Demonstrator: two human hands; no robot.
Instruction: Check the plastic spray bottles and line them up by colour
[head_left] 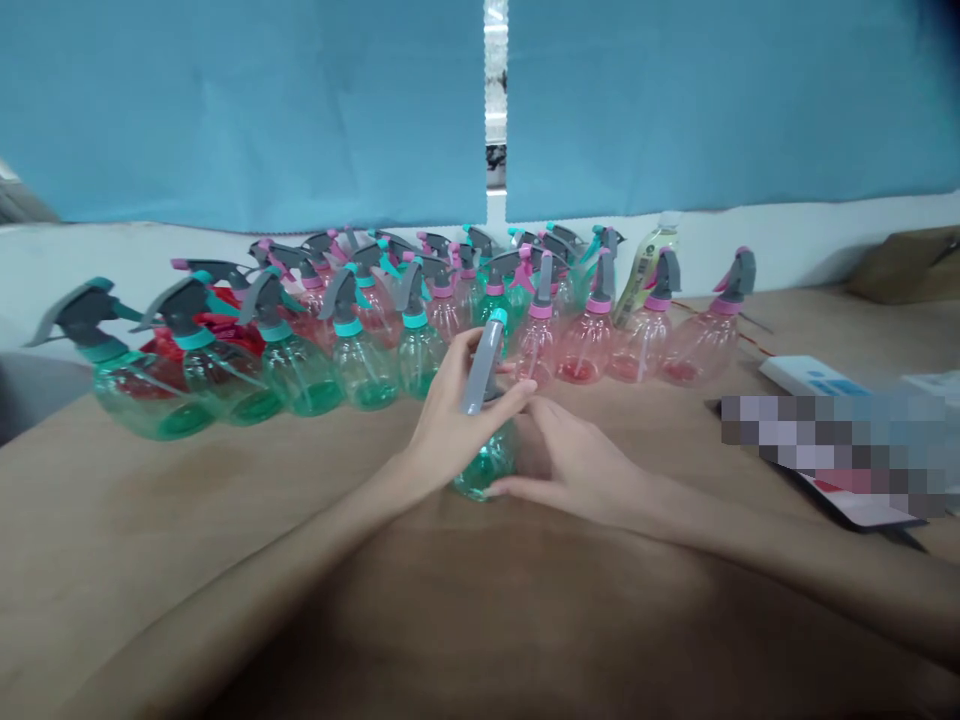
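Note:
A green spray bottle (487, 465) with a grey trigger head stands on the table in front of me, held between both hands. My left hand (457, 405) wraps around its neck and head, the thumb lying across the front. Lower down, my right hand (574, 455) grips the body from the right side, its thumb near the base. Just behind are a green spray bottle (420, 355) to the left and a pink spray bottle (536, 350) to the right. The far side of the held bottle and several fingertips are hidden.
Several more green bottles (304, 375) and pink bottles (697, 345) stand in rows at the back of the wooden table (187, 510). A red plastic bag (232, 325) lies among them. On the right are a white box (806, 375) and a brown package (907, 265).

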